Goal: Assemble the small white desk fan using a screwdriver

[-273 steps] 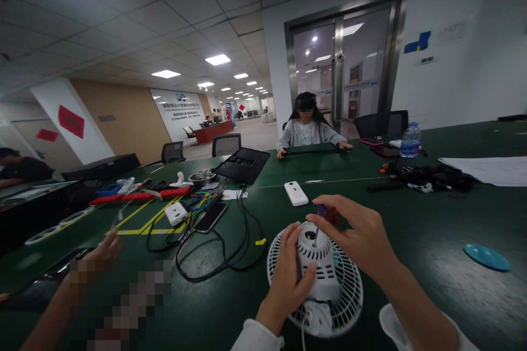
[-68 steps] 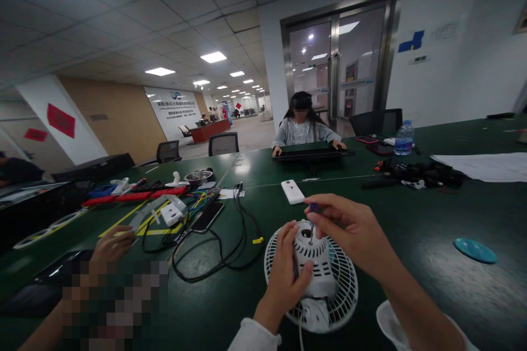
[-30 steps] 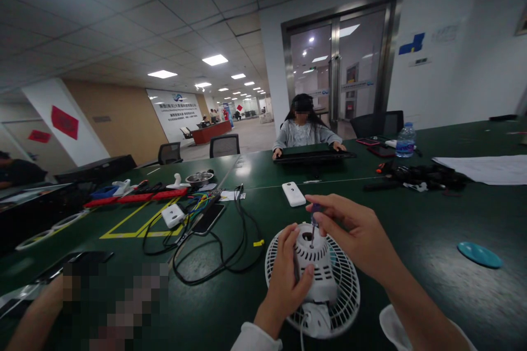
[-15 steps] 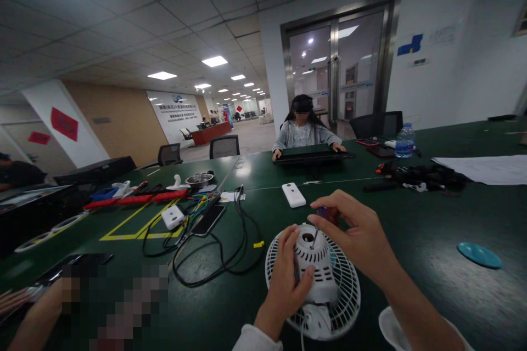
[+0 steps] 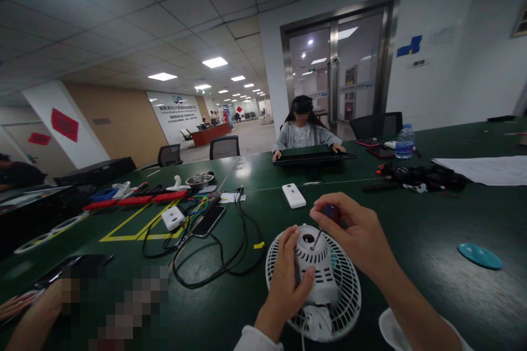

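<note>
A white fan (image 5: pixel 348 296) lies on the green table with its round grille down and its motor housing upward. My left hand (image 5: pixel 286 279) is wrapped round the left side of the housing, fingers and thumb closed on it. Above the housing, my right hand (image 5: pixel 354 225) pinches the purple handle of a screwdriver (image 5: pixel 330 212). The screwdriver's thin shaft slants down to the top of the housing, beside a round dark opening. Its tip meets the housing there; a screw cannot be made out. A white cord comes out at the fan's base.
Beyond the fan lies a white power bank (image 5: pixel 293 196). Black cables (image 5: pixel 222 263) and a phone (image 5: pixel 209 221) are to the left, a teal oval piece (image 5: pixel 480 255) to the right. Another person's hand (image 5: pixel 41 307) is at lower left; a person (image 5: pixel 304 131) sits opposite.
My right hand has turned a little about the screwdriver, its fingers curling more round the handle, and the shaft slants more. My left hand and the fan stay in place.
</note>
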The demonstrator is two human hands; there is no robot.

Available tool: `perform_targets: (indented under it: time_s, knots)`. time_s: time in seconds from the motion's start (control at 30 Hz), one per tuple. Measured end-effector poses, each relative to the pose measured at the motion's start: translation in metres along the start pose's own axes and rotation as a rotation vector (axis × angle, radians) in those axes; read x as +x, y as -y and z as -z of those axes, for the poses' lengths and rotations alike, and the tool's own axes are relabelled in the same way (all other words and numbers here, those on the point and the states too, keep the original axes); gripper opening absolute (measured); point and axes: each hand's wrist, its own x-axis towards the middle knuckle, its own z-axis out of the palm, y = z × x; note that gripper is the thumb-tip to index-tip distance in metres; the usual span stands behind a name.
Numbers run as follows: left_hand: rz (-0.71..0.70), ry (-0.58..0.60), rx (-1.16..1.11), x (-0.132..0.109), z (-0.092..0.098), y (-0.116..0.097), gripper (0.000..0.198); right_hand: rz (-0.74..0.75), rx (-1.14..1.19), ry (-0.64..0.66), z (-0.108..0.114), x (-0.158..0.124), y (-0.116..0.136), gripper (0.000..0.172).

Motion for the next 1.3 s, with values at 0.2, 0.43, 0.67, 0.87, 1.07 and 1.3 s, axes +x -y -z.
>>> perform_targets:
  time_s: [0.2, 0.43, 0.67, 0.87, 1.07, 1.3]
  knots:
    - [-0.015, -0.008, 0.009, -0.001, 0.000, 0.002, 0.055, -0.001, 0.057, 0.026, 0.004, 0.003, 0.001, 0.016]
    - [-0.010, -0.011, 0.011, -0.001, -0.001, 0.003, 0.055, -0.045, 0.150, 0.157, 0.015, 0.005, 0.004, 0.021]
    - [0.004, -0.008, -0.005, -0.001, -0.001, 0.003, 0.056, -0.051, 0.182, 0.220, 0.019, 0.005, 0.005, 0.023]
    - [-0.004, -0.010, 0.007, -0.002, -0.001, 0.004, 0.055, -0.048, 0.119, 0.176, 0.015, 0.003, -0.003, 0.023]
    - [-0.013, -0.017, 0.017, -0.002, -0.001, 0.004, 0.056, -0.017, 0.084, 0.150, 0.016, 0.002, -0.001, 0.021]
    - [-0.019, -0.010, 0.022, -0.001, -0.001, 0.004, 0.055, 0.054, 0.013, 0.116, 0.014, 0.003, 0.004, 0.019]
